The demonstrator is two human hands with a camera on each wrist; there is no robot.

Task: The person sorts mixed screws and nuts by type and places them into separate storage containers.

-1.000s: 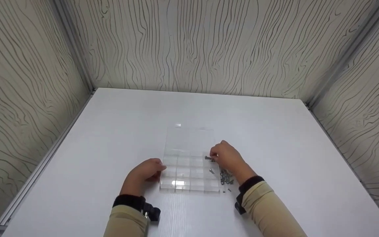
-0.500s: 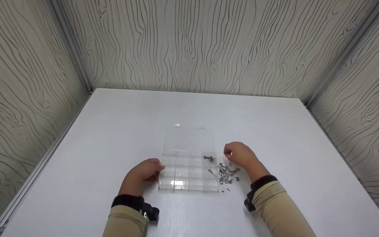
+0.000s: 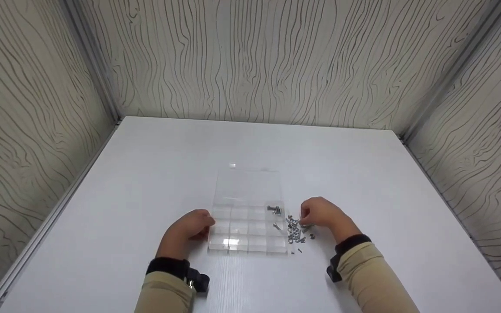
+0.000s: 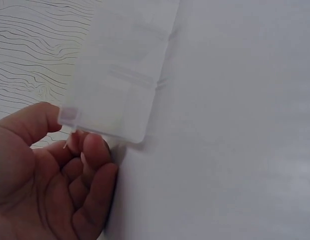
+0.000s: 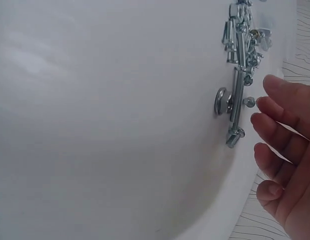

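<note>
A clear plastic compartment box (image 3: pixel 246 230) lies on the white table with its lid (image 3: pixel 247 184) folded open behind it. My left hand (image 3: pixel 188 230) holds the box's near left corner (image 4: pixel 102 125), thumb and curled fingers (image 4: pixel 93 150) against its walls. A few small screws (image 3: pixel 275 210) lie in a right-hand compartment. A loose pile of silver screws and bolts (image 3: pixel 296 231) lies on the table just right of the box. My right hand (image 3: pixel 320 214) hovers at the pile with relaxed fingers (image 5: pixel 277 117) and holds nothing; a long bolt (image 5: pixel 237 100) lies next to the fingertips.
The white table (image 3: pixel 363 182) is walled on three sides by wood-grain panels (image 3: pixel 259 61). Both forearms wear tan sleeves with black wrist straps (image 3: pixel 170 265).
My right hand has left the box's right compartment, where screws now lie, and moved right and down to the loose pile. The left hand has stayed on the box.
</note>
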